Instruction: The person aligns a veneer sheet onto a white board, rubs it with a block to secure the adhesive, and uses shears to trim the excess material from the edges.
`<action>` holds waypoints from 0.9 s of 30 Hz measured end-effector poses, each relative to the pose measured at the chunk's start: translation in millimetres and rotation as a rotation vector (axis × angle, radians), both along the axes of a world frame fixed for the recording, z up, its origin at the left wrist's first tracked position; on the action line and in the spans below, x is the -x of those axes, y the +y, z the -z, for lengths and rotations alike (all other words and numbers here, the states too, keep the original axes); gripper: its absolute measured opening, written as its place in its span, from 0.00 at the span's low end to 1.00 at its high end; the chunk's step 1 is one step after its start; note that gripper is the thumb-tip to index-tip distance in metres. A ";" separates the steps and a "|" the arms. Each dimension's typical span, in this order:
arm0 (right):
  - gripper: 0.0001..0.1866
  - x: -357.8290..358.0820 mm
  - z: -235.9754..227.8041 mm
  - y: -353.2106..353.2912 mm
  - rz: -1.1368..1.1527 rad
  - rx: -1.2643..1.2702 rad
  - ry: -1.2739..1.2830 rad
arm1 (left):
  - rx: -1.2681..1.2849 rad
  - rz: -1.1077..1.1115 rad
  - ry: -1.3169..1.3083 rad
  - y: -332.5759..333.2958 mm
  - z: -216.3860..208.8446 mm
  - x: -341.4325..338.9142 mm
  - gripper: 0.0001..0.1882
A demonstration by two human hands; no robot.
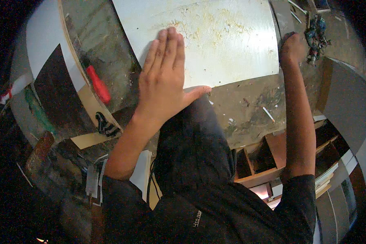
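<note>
- The floor (248, 97) is spreading below both hands' fingers, its outer parts fading into the dark fisheye rim.
- The white board (236, 57) is lying under the left fingers, its far edge running out of view; yellowish residue (215, 22) is covering part of it, just beyond the fingertips.
- The black shirt (240, 215) is filling the space behind the fingers.
- The wooden unit (244, 177) is standing nearer the body than the right fingers, the arm and shirt hiding part of its compartments.
- The left hand (160, 81) is resting flat over the board, fingers straight and close together, thumb spreading aside, gripping nothing.
- The right hand (295, 49) is blurring beside the board's right edge, its fingers seeming bent; whether they are holding anything, I cannot tell.
- A dark tangled bundle (316, 38) is lying just right of the right fingers, its makeup staying unclear.
- A red object (97, 85) is lying left of the left fingers.
- Small pale lettering (197, 218) is showing on the shirt, well behind the fingers.
</note>
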State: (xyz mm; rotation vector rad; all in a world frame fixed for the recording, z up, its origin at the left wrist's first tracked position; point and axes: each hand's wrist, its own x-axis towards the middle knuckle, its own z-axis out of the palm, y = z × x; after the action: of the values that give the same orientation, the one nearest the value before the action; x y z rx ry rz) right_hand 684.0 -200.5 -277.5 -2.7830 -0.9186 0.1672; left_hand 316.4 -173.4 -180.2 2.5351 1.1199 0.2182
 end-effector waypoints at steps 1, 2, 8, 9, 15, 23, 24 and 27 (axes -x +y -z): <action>0.37 1.2 -1.4 1.4 0.000 0.000 0.001 | -0.053 0.027 0.006 -6.0 2.7 -0.3 0.54; 0.37 1.8 -2.9 5.1 0.159 -0.020 0.071 | -0.054 0.027 0.008 -14.5 7.2 0.9 0.54; 0.36 -16.3 12.3 5.6 0.336 -0.028 0.078 | -0.073 0.107 -0.164 -44.8 15.9 5.7 0.41; 0.35 -20.2 15.8 5.1 0.312 0.032 0.063 | -0.023 0.133 -0.198 -39.5 10.3 4.0 0.44; 0.36 10.0 -9.3 11.5 0.329 -0.090 0.204 | 0.044 -0.094 -0.065 2.8 4.3 -5.7 0.71; 0.37 5.7 -3.4 11.2 0.279 -0.041 0.144 | -0.108 -0.049 -0.026 -49.2 21.4 2.0 0.46; 0.38 9.2 -8.1 12.7 0.303 -0.067 0.193 | -0.139 -0.048 -0.054 -54.0 22.6 2.0 0.42; 0.38 12.2 -15.4 14.8 0.399 -0.086 0.211 | -0.073 -0.077 -0.158 -53.3 21.3 2.9 0.44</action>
State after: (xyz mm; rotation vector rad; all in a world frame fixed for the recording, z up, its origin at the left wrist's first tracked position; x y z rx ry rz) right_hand 671.7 -185.7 -262.2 -2.7337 -0.3059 0.3386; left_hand 313.5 -226.8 -201.6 2.4889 1.1676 0.4796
